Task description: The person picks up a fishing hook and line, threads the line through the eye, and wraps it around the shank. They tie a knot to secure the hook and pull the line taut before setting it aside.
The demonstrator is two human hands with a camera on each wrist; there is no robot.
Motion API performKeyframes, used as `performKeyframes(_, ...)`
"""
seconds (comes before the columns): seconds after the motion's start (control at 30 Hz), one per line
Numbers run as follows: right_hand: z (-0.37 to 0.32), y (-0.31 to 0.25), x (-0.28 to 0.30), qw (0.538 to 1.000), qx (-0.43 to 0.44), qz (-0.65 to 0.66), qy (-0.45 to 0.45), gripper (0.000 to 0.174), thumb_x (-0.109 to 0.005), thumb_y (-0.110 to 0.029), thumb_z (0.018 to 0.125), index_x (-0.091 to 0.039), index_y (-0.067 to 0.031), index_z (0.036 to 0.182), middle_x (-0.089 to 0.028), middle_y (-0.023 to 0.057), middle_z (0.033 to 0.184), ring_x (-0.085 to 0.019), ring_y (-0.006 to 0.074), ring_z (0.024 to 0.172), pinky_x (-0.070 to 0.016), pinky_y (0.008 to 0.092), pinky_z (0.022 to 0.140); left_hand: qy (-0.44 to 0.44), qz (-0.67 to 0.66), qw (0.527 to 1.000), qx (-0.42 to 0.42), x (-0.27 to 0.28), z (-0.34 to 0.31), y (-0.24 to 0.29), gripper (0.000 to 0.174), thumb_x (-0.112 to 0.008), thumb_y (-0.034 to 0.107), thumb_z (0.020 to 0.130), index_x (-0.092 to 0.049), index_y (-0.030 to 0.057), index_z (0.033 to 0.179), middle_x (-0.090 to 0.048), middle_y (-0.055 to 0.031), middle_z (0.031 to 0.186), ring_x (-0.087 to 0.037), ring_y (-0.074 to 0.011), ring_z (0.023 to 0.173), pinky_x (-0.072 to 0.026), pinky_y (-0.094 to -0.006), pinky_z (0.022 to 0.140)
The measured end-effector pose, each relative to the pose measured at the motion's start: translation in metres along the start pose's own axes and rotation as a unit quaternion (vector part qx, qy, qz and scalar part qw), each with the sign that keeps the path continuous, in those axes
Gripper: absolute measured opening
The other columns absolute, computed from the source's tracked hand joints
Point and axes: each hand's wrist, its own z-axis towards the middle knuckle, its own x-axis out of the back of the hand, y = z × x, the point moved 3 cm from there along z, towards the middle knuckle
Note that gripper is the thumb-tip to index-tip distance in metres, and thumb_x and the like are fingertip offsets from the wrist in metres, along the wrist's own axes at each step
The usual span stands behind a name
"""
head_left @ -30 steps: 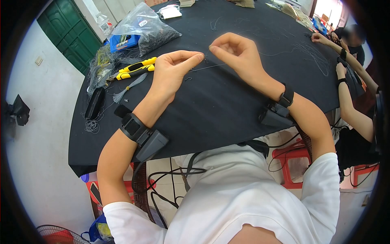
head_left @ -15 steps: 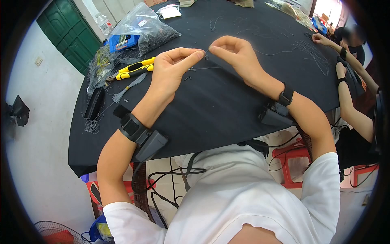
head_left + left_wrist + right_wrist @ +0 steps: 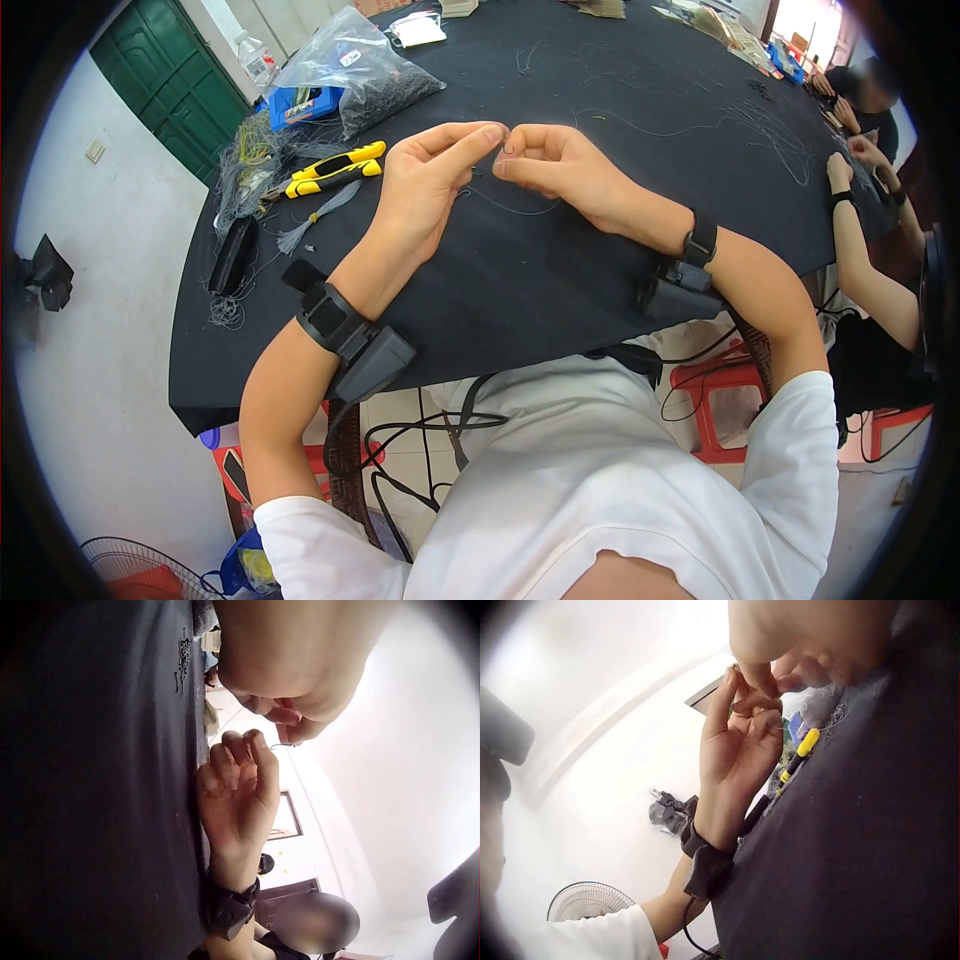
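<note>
My left hand (image 3: 430,180) pinches a small fish hook (image 3: 283,745) between thumb and forefinger; in the left wrist view the hook pokes out at the fingertips. Right up against those fingertips is my right hand (image 3: 575,178), its fingers curled around a thin fishing line. Below the hands in the head view, a slack stretch of the fishing line (image 3: 515,209) bows over the black cloth. Both hands are held above the table (image 3: 520,300). The tip of the line, close to the hook, is hidden among the fingers.
Yellow-black pliers (image 3: 335,170), a bundle of cut line (image 3: 318,217) and a black case (image 3: 234,256) lie to the left. Behind them stands a clear bag (image 3: 385,85) of small dark pieces. Loose line (image 3: 775,150) spreads at right, near another person's arms (image 3: 865,220).
My right hand has moved left and slightly down, its fingers curling more, until it meets the left fingertips. The straight line between the hands now sags. The left hand has hardly moved.
</note>
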Motion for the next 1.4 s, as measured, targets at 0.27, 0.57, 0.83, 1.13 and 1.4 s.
performKeyframes(0.27,0.0,-0.002,-0.003,0.995,0.094,-0.04,-0.02,0.01,-0.061,-0.01,0.081,-0.055,-0.0025,0.078,-0.054,-0.0037,0.067,-0.046,0.0001,0.058,-0.0345,0.0164,0.051,0.02,0.053,0.998,-0.007,0.007,0.001,0.0,0.02,-0.061,0.013,0.083,-0.064,0.0,0.098,-0.064,-0.0046,0.095,-0.053,-0.0033,0.079,-0.0387,-0.0163,0.068)
performKeyframes(0.57,-0.006,-0.014,-0.003,0.994,0.058,-0.088,0.012,0.009,-0.061,-0.009,0.08,-0.057,-0.0014,0.077,-0.054,-0.0032,0.066,-0.047,0.0007,0.058,-0.0353,0.0165,0.051,0.044,0.033,0.998,-0.035,0.006,0.001,0.005,0.017,-0.068,0.014,0.078,-0.068,0.0018,0.09,-0.065,-0.0001,0.081,-0.038,0.0008,0.056,-0.0287,-0.0149,0.051)
performKeyframes(0.83,-0.001,0.003,-0.007,0.998,0.053,-0.024,0.023,0.01,-0.062,-0.01,0.079,-0.058,-0.0015,0.078,-0.056,-0.0029,0.067,-0.047,0.0006,0.057,-0.0354,0.0171,0.051,0.043,0.011,0.999,-0.008,-0.003,-0.003,0.005,0.016,-0.068,0.014,0.078,-0.068,0.0016,0.089,-0.064,0.0006,0.077,-0.037,0.0003,0.055,-0.0286,-0.0148,0.051)
performKeyframes(1.13,-0.011,-0.018,-0.011,0.992,0.114,-0.052,0.008,0.009,-0.063,-0.008,0.079,-0.058,-0.0014,0.075,-0.053,-0.0039,0.063,-0.043,-0.0003,0.054,-0.0315,0.0167,0.049,0.083,0.049,0.995,-0.029,-0.004,-0.006,0.012,0.017,-0.068,0.011,0.077,-0.067,-0.0011,0.089,-0.065,-0.0031,0.08,-0.052,-0.0032,0.067,-0.0371,-0.0165,0.059)
performKeyframes(1.4,-0.011,-0.023,-0.007,0.985,0.155,-0.073,0.004,0.008,-0.059,-0.005,0.078,-0.055,-0.0021,0.072,-0.049,-0.0041,0.06,-0.041,0.0003,0.056,-0.0319,0.0174,0.052,0.074,0.092,0.992,-0.049,-0.001,-0.005,0.012,0.017,-0.066,0.016,0.079,-0.067,0.003,0.091,-0.065,0.0009,0.081,-0.044,0.0014,0.061,-0.0299,-0.0141,0.053)
